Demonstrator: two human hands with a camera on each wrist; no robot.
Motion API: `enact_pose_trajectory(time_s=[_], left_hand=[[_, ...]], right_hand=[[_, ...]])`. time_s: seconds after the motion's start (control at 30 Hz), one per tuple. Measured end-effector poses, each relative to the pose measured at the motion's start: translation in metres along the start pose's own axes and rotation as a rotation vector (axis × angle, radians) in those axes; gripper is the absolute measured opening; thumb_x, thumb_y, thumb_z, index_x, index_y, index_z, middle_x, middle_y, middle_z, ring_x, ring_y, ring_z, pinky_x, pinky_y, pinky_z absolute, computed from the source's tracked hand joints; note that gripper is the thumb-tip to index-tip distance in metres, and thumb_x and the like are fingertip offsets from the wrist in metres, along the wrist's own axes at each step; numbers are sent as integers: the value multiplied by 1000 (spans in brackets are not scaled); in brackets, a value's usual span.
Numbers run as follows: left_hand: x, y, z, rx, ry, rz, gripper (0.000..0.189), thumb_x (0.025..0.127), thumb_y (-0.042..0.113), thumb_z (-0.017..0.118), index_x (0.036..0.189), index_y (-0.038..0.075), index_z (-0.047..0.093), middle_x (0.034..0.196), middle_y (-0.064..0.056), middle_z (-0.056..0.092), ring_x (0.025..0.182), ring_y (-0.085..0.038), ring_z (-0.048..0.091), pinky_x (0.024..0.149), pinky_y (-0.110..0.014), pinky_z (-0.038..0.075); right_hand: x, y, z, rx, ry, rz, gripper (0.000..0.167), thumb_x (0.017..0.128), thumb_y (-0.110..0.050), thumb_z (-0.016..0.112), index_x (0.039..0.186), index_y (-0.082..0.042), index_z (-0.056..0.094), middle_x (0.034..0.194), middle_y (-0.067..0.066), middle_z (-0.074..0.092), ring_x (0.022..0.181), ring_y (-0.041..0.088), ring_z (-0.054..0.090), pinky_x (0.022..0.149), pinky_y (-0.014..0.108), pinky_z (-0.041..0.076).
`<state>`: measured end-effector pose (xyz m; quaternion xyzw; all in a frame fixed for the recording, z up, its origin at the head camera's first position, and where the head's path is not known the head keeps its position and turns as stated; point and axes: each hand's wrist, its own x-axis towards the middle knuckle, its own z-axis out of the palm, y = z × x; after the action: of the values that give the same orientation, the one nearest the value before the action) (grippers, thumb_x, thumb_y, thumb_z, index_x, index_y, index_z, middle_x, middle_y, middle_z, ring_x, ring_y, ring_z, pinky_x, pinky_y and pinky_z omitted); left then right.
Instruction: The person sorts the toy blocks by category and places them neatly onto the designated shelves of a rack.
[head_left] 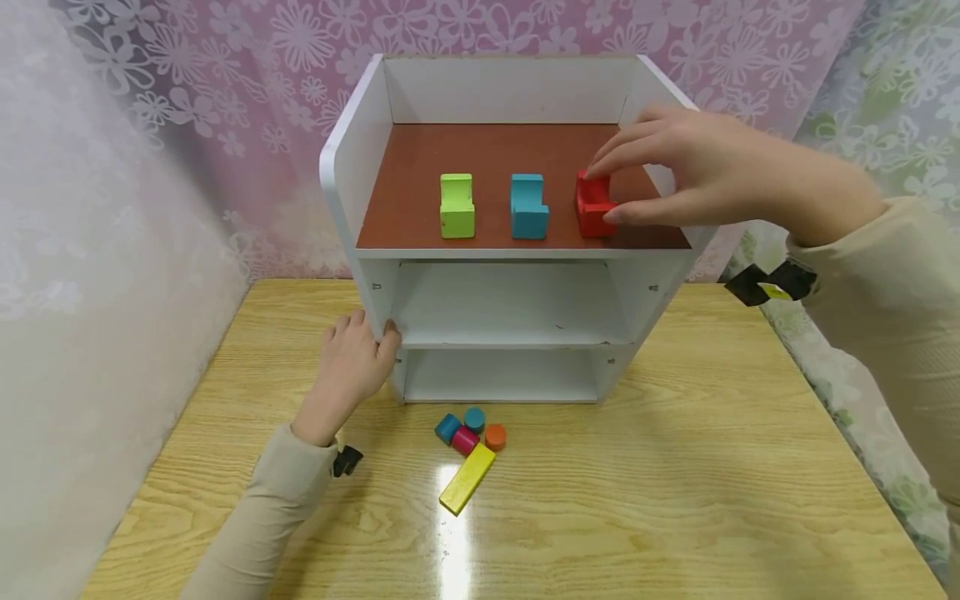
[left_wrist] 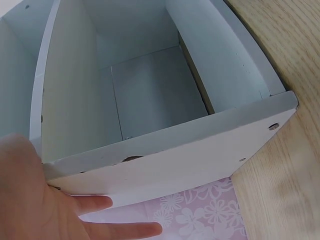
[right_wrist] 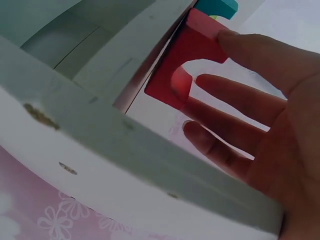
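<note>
A white shelf unit [head_left: 495, 255] with a brown top board stands on the table. On the top board a green arch block [head_left: 457, 207], a blue arch block [head_left: 528, 207] and a red arch block [head_left: 592, 208] sit in a row, their curved notches facing up. My right hand [head_left: 697, 171] pinches the red block [right_wrist: 185, 60] between thumb and fingers; it rests at the right end of the row. Low on the unit's left side, my left hand [head_left: 351, 367] grips the side panel [left_wrist: 170, 145], thumb at the front edge and fingers along the outer face.
On the wooden table [head_left: 712, 467] before the unit lie a blue block [head_left: 447, 428], a blue cylinder [head_left: 474, 418], a crimson cylinder [head_left: 465, 441], an orange cylinder [head_left: 495, 437] and a long yellow block [head_left: 467, 479]. A flowered curtain [head_left: 300, 100] hangs behind.
</note>
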<state>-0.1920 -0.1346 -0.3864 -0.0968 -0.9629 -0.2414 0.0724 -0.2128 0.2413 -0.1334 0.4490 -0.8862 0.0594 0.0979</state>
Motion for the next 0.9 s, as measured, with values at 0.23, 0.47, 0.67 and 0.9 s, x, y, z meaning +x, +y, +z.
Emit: enact_pose_trajectory(time_s=[0.23, 0.47, 0.67, 0.9], left_hand=[[0, 0, 1, 6, 13, 0, 57, 103, 40, 25, 131, 0, 54, 111, -21, 56, 98, -40, 49, 87, -54, 35], [0, -1, 2, 7, 24, 13, 47, 103, 39, 27, 112, 5, 57, 102, -18, 56, 90, -39, 48, 82, -50, 36], [1, 0, 3, 6, 19, 15, 51, 103, 40, 26, 120, 4, 57, 106, -18, 56, 93, -39, 49, 84, -51, 37], [1, -1, 3, 5, 3, 4, 57, 103, 42, 24, 135, 3, 52, 115, -20, 56, 101, -41, 48, 89, -54, 35]], right_hand=[[1, -2, 0, -57, -38, 22, 35, 83, -19, 78, 116, -11, 73, 123, 7, 66, 108, 25, 51, 74, 51, 46], [0, -3, 2, -66, -40, 29, 37, 82, -19, 78, 117, -10, 72, 125, 9, 65, 107, 26, 50, 74, 50, 46], [0, -3, 0, 46, 18, 19, 40, 81, -13, 79, 119, -6, 70, 129, 11, 61, 116, 29, 47, 88, 53, 42], [-2, -18, 3, -16, 180, -61, 35, 80, -11, 80, 113, -7, 72, 119, 6, 65, 111, 24, 53, 91, 39, 43]])
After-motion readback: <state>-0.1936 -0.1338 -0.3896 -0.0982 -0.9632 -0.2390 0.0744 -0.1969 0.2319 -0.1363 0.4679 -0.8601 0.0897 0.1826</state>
